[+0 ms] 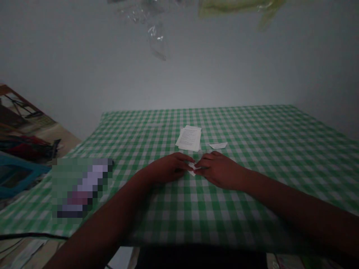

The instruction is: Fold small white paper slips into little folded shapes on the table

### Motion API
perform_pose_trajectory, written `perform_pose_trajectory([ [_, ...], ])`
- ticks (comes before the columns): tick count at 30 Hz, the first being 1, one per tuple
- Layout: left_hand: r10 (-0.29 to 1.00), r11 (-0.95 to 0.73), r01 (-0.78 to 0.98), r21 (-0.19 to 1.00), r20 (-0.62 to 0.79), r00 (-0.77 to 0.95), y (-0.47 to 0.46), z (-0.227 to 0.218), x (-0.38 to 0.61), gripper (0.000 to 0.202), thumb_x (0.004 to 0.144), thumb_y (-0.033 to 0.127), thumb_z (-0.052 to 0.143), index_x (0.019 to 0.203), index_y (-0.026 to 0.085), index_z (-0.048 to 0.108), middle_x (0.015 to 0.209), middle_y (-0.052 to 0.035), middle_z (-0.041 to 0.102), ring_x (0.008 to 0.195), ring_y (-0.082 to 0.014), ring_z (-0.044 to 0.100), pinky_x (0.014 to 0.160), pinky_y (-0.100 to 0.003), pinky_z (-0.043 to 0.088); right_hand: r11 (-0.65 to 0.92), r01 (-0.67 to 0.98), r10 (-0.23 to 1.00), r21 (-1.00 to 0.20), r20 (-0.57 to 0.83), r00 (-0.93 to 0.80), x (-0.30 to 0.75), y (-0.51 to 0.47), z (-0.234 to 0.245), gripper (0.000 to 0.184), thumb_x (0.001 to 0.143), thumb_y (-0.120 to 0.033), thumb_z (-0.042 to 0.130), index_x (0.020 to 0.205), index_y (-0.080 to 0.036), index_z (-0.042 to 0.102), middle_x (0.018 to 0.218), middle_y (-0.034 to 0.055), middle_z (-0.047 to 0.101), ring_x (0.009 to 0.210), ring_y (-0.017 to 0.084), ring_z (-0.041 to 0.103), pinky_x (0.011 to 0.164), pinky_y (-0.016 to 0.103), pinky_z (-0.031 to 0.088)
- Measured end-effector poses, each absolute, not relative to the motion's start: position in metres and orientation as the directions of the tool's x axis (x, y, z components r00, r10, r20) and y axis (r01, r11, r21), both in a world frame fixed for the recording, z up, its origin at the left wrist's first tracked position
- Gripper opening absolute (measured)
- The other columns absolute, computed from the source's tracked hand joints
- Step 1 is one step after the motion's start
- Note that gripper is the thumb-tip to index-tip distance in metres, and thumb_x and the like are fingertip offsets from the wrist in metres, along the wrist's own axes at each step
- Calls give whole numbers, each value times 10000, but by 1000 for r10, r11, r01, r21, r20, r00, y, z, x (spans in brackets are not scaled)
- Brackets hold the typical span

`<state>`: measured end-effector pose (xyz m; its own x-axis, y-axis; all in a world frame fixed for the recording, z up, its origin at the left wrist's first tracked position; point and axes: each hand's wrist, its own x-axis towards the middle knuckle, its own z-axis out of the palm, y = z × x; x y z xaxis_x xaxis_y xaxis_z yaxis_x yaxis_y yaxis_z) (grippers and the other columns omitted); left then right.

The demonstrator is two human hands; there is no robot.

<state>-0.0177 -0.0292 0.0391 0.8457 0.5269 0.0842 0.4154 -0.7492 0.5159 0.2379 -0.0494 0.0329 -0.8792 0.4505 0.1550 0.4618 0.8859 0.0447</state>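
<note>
Between my two hands, low over the checked tablecloth, is a small folded piece of white paper (192, 168). My left hand (171, 167) pinches it from the left side. From the right, my right hand (220, 168) grips it with thumb and fingers pressed together. Parts of the paper are hidden behind the fingers. Just beyond the hands lies a stack of printed paper sheets (189, 138), slightly fanned. Right of the stack rests a folded paper piece (218, 145) with a pointed, boat-like outline and print on it.
A green-and-white checked tablecloth (252, 130) covers the table, which meets a pale wall (179, 74). At left lies a pixelated, phone-like object (86, 186). A black cable (33, 235) runs by the near left edge. Left of the table is a blue plastic item (22, 175).
</note>
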Motion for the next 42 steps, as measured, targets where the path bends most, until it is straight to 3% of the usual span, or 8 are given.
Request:
perform_pose_trajectory([
  [5,610,-706,461,538,131,782,-37,40,-8,201,894,203,615,1073,233,702,1241,-59,620,1194,-189,543,1063,-361,404,833,529,518,160,107,-848,230,-72,37,328,954,-205,486,1261,-181,599,1254,106,635,1056,287,571,895,485,410],
  [14,694,-626,480,615,159,702,-33,24,-2,85,868,217,671,940,212,715,1178,-47,632,1120,-182,567,1021,-360,417,805,590,585,60,80,-807,235,-81,39,490,880,-165,540,1365,-231,514,1391,90,557,1146,314,551,916,502,425],
  [23,681,-640,439,631,201,704,-25,22,-10,132,875,158,623,972,214,692,1164,-48,672,1139,-191,572,1049,-404,402,801,599,595,15,93,-798,236,-81,38,514,829,-124,578,1319,-275,555,1393,87,549,1159,349,536,876,529,445],
  [31,696,-625,449,638,196,691,-24,26,-13,277,855,89,532,1063,214,664,1132,-46,668,1096,-185,584,1022,-384,427,813,581,581,-27,84,-810,238,-77,37,521,843,-131,563,1341,-282,542,1417,83,529,1193,346,515,909,531,438],
  [34,708,-648,492,581,223,670,-28,28,-8,247,878,148,555,1095,209,655,1143,-53,657,1107,-199,570,1021,-386,424,837,540,546,-87,79,-834,240,-73,40,509,852,-126,543,1342,-263,545,1424,85,525,1240,326,492,961,521,417],
  [37,640,-726,459,512,260,723,-31,30,-5,256,903,194,569,1148,220,639,1220,-57,632,1181,-212,529,1069,-406,379,853,483,506,-196,90,-858,244,-64,44,446,872,-135,528,1297,-254,590,1410,74,545,1285,287,477,1023,501,386],
  [42,629,-711,475,518,165,760,-32,34,-9,276,912,219,585,1182,251,629,1175,-40,650,1147,-204,547,1051,-387,390,846,424,485,-324,134,-864,248,-50,41,375,869,-130,539,1196,-264,666,1348,44,605,1306,256,482,1076,490,359],
])
